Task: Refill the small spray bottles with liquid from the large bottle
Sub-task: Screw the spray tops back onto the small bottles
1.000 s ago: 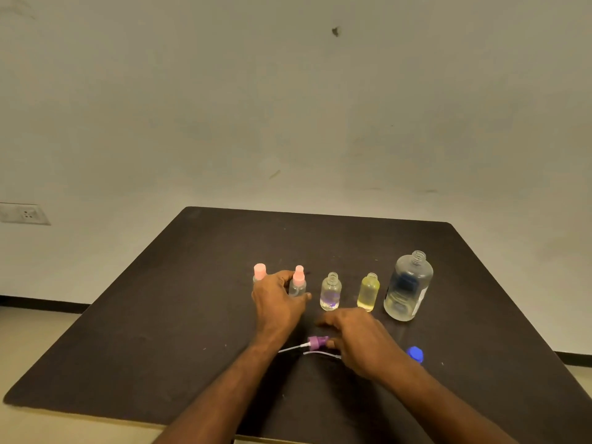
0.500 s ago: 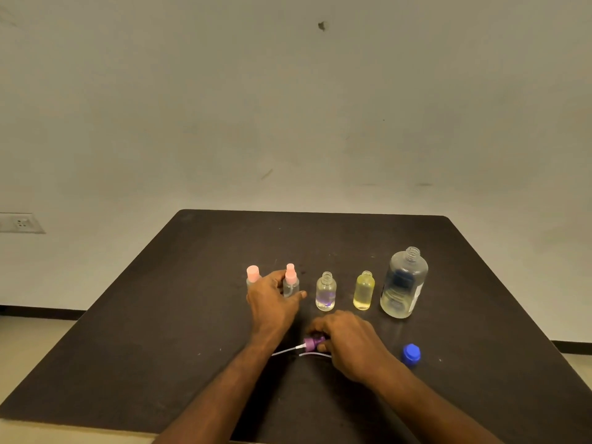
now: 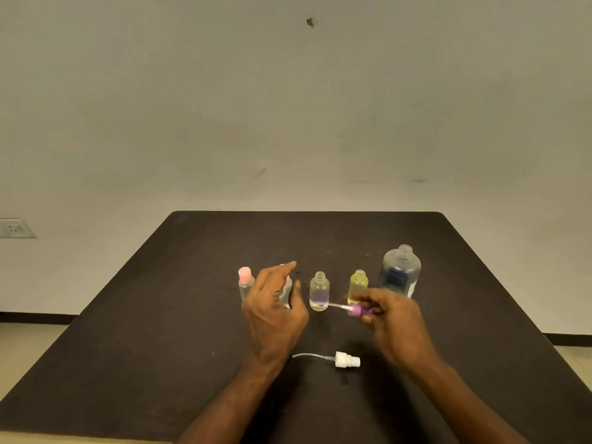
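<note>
At frame centre, a purple spray head [image 3: 358, 310] is pinched by the right hand [image 3: 395, 322] beside the open clear bottle [image 3: 319, 291]. A capped bottle is partly hidden by the spread, empty left hand [image 3: 275, 310]. The large bottle [image 3: 399, 271] stands uncapped at right; a white spray head [image 3: 347, 360] lies on the bench [image 3: 160, 331].

A bare, plain room, more like a makeshift test or recording corner than a furnished home or shop. A dark worktop [image 3: 198, 315] stands against a blank off-white wall [image 3: 288, 107] marked with a few scuffs and one dark spot [image 3: 309, 22]. A wall socket [image 3: 14, 228] sits low at the left, above a dark skirting strip [image 3: 32, 317] and a pale floor [image 3: 25, 344]. Nothing hangs on the wall. The worktop carries only a row of small bottles [image 3: 319, 291], one large bottle [image 3: 399, 272] and a loose sprayer [image 3: 346, 360], which leaves the kind of room unclear beyond that.
</note>
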